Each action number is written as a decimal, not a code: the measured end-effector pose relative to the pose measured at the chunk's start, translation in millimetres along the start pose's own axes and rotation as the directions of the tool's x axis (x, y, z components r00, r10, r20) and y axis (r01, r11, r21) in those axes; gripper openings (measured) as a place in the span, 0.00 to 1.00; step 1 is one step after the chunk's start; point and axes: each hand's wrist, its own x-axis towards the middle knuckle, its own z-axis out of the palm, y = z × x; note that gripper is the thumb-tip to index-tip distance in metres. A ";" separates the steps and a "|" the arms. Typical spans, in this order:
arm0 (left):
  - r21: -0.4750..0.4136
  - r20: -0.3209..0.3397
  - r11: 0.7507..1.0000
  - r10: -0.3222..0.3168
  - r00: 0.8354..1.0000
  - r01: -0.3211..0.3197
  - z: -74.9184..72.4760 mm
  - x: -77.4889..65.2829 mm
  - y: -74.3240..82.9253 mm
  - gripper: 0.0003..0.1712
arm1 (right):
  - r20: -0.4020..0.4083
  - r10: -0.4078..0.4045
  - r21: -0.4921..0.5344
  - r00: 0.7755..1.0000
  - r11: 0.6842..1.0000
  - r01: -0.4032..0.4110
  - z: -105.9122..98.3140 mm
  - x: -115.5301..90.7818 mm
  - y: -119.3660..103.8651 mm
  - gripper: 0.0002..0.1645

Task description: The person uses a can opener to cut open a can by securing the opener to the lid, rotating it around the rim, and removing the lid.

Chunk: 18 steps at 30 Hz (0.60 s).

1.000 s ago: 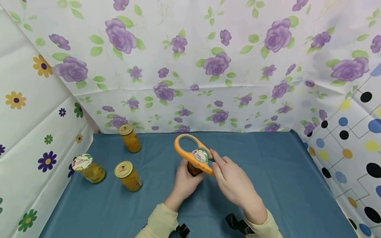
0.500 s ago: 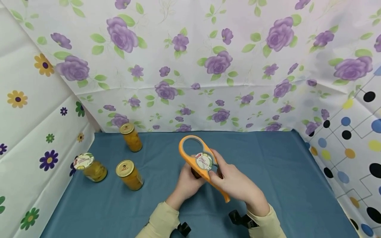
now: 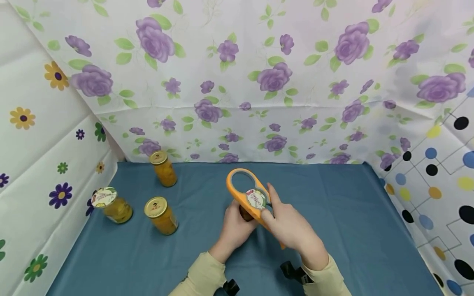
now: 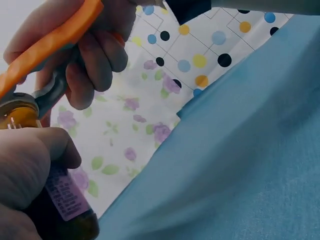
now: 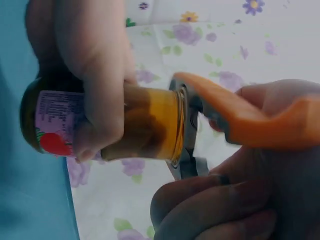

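Observation:
In the head view, my left hand (image 3: pixel 237 226) grips a glass jar in the middle of the table, fingers wrapped round its body. The right wrist view shows the jar (image 5: pixel 145 120) with amber contents and a purple label. An orange and grey jar opener (image 3: pixel 240 198) lies over its top, one grey-lined ring round the patterned lid (image 3: pixel 256 198). The larger ring beside it is unfilled. My right hand (image 3: pixel 292 226) holds the opener's handles, with the thumb on top and several fingers (image 5: pixel 215 200) curled beneath. One orange handle end pokes out below this hand.
Two gold-lidded jars of yellow fruit, a back jar (image 3: pixel 163 168) and a front jar (image 3: pixel 161 216), stand at left on the blue tablecloth (image 3: pixel 340 230). Further left stands a jar with a patterned lid (image 3: pixel 112 205). Floral sheets (image 3: pixel 244 82) wall in the back and sides.
The opener has turned clockwise and shifted slightly right, its handle end coming into view below the right hand. The right thumb has moved down along it. The left hand still grips the jar.

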 end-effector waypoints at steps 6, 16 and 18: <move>-0.032 -0.020 0.999 0.016 1.000 -0.017 4.2 2.9 0.9 0.33 | -0.090 0.014 -0.124 0.996 0.992 -0.026 -2.5 -9.4 -3.6 0.47; -0.074 0.000 0.997 0.029 1.000 -0.029 -1.9 -2.1 39.2 0.33 | -0.069 -0.093 -0.318 0.993 0.946 0.066 -14.6 -31.1 -2.8 0.65; -0.088 0.034 0.996 0.022 0.999 -0.019 -1.3 -3.5 40.7 0.33 | -0.056 -0.089 -0.319 0.994 0.945 0.067 -16.9 -34.6 -1.9 0.65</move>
